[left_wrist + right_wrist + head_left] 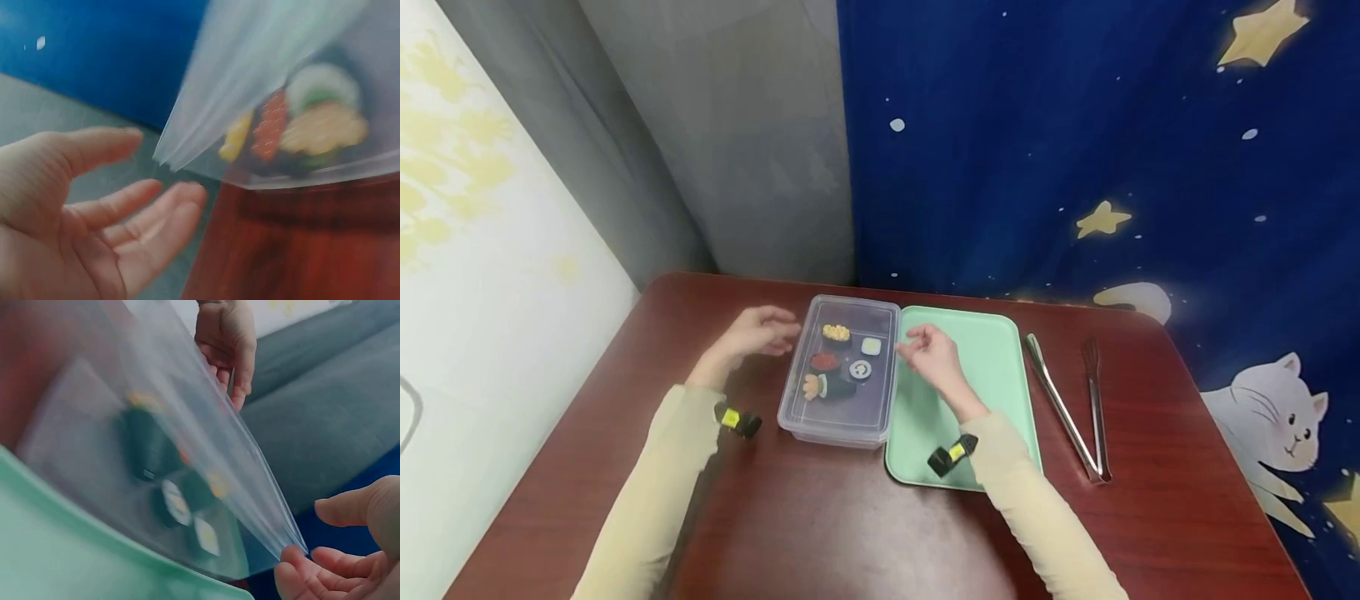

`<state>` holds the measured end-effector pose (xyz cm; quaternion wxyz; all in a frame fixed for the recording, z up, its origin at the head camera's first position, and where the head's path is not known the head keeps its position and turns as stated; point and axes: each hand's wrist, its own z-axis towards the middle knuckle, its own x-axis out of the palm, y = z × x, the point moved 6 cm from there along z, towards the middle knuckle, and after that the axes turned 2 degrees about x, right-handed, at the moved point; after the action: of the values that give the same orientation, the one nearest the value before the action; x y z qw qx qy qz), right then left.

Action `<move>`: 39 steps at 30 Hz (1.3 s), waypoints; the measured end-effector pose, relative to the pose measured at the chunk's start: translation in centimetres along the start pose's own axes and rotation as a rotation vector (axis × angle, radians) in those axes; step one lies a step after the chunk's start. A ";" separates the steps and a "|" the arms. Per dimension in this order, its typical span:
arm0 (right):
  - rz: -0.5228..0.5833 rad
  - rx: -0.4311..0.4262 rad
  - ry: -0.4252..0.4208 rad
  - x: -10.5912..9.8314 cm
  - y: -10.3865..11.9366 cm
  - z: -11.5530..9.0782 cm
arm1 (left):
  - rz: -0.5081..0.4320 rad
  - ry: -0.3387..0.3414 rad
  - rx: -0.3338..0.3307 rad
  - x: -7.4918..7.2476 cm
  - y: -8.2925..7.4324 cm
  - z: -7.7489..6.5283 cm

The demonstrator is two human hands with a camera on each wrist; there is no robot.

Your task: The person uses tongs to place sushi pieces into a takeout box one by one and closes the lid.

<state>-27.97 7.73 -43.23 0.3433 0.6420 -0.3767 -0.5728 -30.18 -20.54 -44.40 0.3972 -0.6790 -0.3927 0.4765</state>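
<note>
A clear plastic box with a lid stands on the table, and toy-like sushi pieces show through it. Among them are a yellow-topped piece, a red-topped one and a round roll. Beside the box's left edge hovers my left hand, its thumb and fingers apart with nothing between them. My right hand is over the tray at the box's right side, fingers loosely bent. In the right wrist view its fingertips are right at the lid's corner, while the thumb stands away from it.
A mint-green tray lies directly right of the box. Farther right, metal tongs lie spread on the dark red wooden table. Grey and blue curtains hang behind the table's far edge.
</note>
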 end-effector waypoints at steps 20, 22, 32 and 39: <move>-0.183 0.085 -0.002 1.7 1.5 6.5 | 0.171 0.045 -0.090 0.1 -2.2 5.7; -0.169 0.108 -0.012 1.8 1.4 6.5 | 0.139 0.032 -0.111 0.1 -2.0 6.0; 0.046 0.255 -0.052 1.9 0.2 6.7 | 0.062 0.004 -0.163 0.3 -1.9 6.3; 0.133 0.240 -0.077 1.7 0.1 6.6 | 0.033 0.060 -0.082 0.4 -2.4 5.5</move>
<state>-34.43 6.12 -44.64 0.2868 0.6296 -0.4970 -0.5238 -35.71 -18.33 -43.62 0.3728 -0.7148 -0.3887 0.4461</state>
